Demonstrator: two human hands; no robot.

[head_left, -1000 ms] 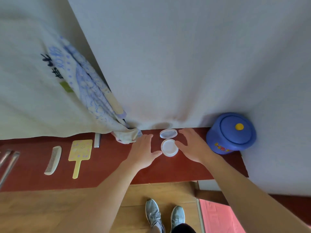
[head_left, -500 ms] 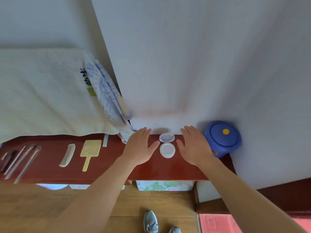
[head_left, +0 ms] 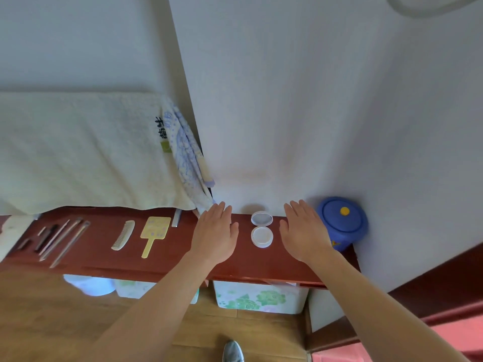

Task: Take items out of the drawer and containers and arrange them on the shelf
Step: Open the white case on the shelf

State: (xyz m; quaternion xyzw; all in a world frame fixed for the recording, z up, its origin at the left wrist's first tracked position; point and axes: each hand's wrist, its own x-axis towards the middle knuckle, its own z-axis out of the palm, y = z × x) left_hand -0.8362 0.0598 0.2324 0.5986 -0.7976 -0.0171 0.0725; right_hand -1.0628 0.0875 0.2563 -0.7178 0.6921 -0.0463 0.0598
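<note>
A small white round compact (head_left: 262, 232) lies open on the red-brown shelf (head_left: 162, 259), lid part toward the wall. My left hand (head_left: 215, 231) rests flat just left of it, fingers together, holding nothing. My right hand (head_left: 304, 229) lies flat just right of it, also empty. Neither hand touches the compact. Further left on the shelf lie a yellow hand mirror (head_left: 153, 232), a cream comb (head_left: 122, 235) and several thin sticks and pencils (head_left: 61, 240). A blue lidded pot (head_left: 342, 222) stands at the shelf's right end against the wall.
A cream towel (head_left: 78, 155) and a blue-patterned cloth (head_left: 187, 158) hang over the shelf's back on the left. White floral storage boxes (head_left: 258, 297) sit under the shelf. A white wall rises behind. Wooden floor and one shoe (head_left: 233, 351) lie below.
Both hands have drawn apart from the compact and flattened on the shelf. The camera has pulled back and tilted, revealing more of the shelf's left end and the boxes beneath.
</note>
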